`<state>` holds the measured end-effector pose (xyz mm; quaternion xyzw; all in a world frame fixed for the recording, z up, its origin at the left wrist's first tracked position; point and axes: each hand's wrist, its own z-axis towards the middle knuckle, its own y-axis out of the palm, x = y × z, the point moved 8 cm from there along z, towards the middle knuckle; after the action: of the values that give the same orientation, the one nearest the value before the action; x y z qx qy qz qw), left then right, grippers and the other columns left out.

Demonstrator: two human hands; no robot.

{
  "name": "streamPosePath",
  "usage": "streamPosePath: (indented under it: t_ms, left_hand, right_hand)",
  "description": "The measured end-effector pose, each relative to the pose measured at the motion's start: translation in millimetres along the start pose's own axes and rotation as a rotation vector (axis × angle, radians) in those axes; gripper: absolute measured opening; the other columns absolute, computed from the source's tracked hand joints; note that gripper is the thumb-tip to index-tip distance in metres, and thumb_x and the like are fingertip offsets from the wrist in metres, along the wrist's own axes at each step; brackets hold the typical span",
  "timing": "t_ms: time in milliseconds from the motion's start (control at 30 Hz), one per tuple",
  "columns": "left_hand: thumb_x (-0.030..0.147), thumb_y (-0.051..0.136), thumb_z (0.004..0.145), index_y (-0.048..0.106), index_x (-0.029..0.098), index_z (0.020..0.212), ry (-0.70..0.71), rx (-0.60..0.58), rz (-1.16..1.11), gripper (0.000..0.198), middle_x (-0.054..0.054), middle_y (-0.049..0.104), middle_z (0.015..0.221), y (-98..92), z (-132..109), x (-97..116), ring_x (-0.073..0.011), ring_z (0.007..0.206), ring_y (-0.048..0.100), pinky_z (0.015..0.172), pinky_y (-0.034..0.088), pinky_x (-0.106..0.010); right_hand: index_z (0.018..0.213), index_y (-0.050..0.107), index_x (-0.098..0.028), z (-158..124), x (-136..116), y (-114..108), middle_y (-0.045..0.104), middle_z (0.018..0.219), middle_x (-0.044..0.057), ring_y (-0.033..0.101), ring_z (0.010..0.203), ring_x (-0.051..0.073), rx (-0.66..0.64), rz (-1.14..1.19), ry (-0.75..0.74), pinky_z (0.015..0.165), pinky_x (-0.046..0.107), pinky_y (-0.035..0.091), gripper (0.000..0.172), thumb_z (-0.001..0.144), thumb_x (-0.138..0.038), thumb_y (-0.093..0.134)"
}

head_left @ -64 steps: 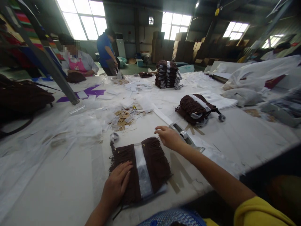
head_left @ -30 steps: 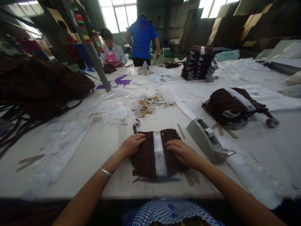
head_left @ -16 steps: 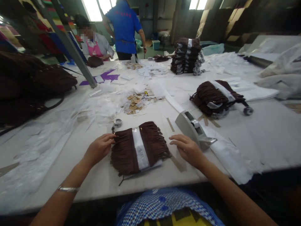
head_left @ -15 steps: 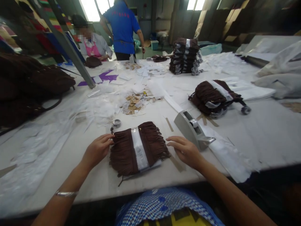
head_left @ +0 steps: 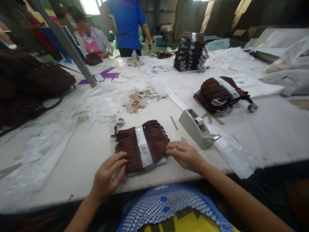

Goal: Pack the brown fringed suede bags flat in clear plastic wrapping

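Note:
A brown fringed bag (head_left: 152, 138) with a pale wrapped band (head_left: 144, 146) round its middle lies flat on the white table. My left hand (head_left: 109, 174) is at its lower left edge, fingers apart, fingertips on the fringe. At the right edge of the bag, my right hand (head_left: 184, 155) has its fingers stretched out, the tips at the fringe. Neither hand is wrapped round anything. A grey tape dispenser (head_left: 199, 129) stands just beyond my right hand. By the bag's upper left corner is a small wrapped roundish piece (head_left: 120, 122).
Another banded brown bag (head_left: 220, 95) lies at the right, with a stack of them (head_left: 190, 51) farther back. Brown bags (head_left: 21, 87) are heaped at the left beside a slanting metal post (head_left: 72, 48). Tags (head_left: 137, 102) lie mid-table. Two people are across the table, others behind.
My left hand has moved down from the bag's upper left corner to its lower left edge. My right hand has shifted slightly left and now meets the fringe.

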<state>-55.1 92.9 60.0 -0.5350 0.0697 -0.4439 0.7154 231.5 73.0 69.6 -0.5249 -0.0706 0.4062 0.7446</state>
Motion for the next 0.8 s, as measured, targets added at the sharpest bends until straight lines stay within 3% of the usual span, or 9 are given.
streamPosePath:
  t_ms: [100, 233, 400, 600, 700, 800]
  left_hand:
    - [0.019, 0.061, 0.087, 0.061, 0.022, 0.116, 0.115, -0.085, -0.007, 0.029, -0.009, 0.063, 0.130, 17.4, 12.5, 27.9, -0.0247, 0.124, 0.056, 0.111, 0.042, -0.049]
    - [0.018, 0.058, 0.090, 0.060, 0.021, 0.119, 0.206, -0.126, 0.026, 0.029, -0.009, 0.066, 0.126, 38.7, 10.8, 40.3, -0.0233, 0.122, 0.059, 0.110, 0.043, -0.048]
    - [0.016, 0.058, 0.090, 0.059, 0.021, 0.121, 0.127, -0.024, 0.074, 0.031, -0.009, 0.066, 0.126, 27.9, -18.4, 14.3, -0.0230, 0.120, 0.059, 0.107, 0.046, -0.047]
    - [0.016, 0.053, 0.092, 0.064, 0.020, 0.104, -0.245, 0.089, 0.272, 0.017, -0.011, 0.064, 0.126, -10.4, -48.2, -29.1, -0.0285, 0.119, 0.058, 0.101, 0.050, -0.050]
    - [0.016, 0.051, 0.092, 0.065, 0.020, 0.103, -0.353, 0.156, 0.338, 0.018, -0.013, 0.064, 0.124, -23.4, -47.1, -26.8, -0.0310, 0.118, 0.058, 0.099, 0.050, -0.054]
    - [0.014, 0.052, 0.092, 0.061, 0.023, 0.116, -0.253, 0.164, 0.218, 0.027, -0.009, 0.064, 0.126, -14.9, -30.7, 0.7, -0.0254, 0.120, 0.058, 0.104, 0.048, -0.048]
  right_hand:
    - [0.118, 0.062, -0.021, 11.4, -15.3, 22.6, 0.067, 0.118, 0.008, 0.060, 0.113, 0.021, -0.030, -0.009, -0.097, 0.104, 0.042, 0.046, 0.028, 0.092, -0.016, 0.054]
    - [0.104, 0.065, -0.020, 1.2, 6.8, 31.2, 0.069, 0.108, 0.008, 0.063, 0.102, 0.020, -0.032, -0.133, -0.020, 0.090, 0.035, 0.053, 0.022, 0.093, -0.010, 0.049]
    - [0.089, 0.065, -0.020, -27.7, 31.8, 8.3, 0.070, 0.102, 0.007, 0.064, 0.095, 0.021, -0.028, -0.188, 0.161, 0.088, 0.038, 0.053, 0.020, 0.088, -0.006, 0.051]
    - [0.089, 0.064, -0.021, -31.1, 25.8, -17.6, 0.065, 0.119, 0.008, 0.061, 0.111, 0.026, 0.118, -0.144, 0.335, 0.098, 0.046, 0.048, 0.024, 0.087, -0.004, 0.046]
    - [0.105, 0.065, -0.022, -6.5, 2.4, -11.0, 0.065, 0.122, 0.008, 0.060, 0.113, 0.023, 0.082, -0.041, 0.195, 0.101, 0.044, 0.048, 0.027, 0.091, -0.008, 0.047]
    - [0.116, 0.064, -0.022, 20.8, -28.6, 12.6, 0.064, 0.125, 0.007, 0.057, 0.117, 0.022, -0.057, 0.039, -0.059, 0.101, 0.041, 0.049, 0.031, 0.092, -0.009, 0.049]
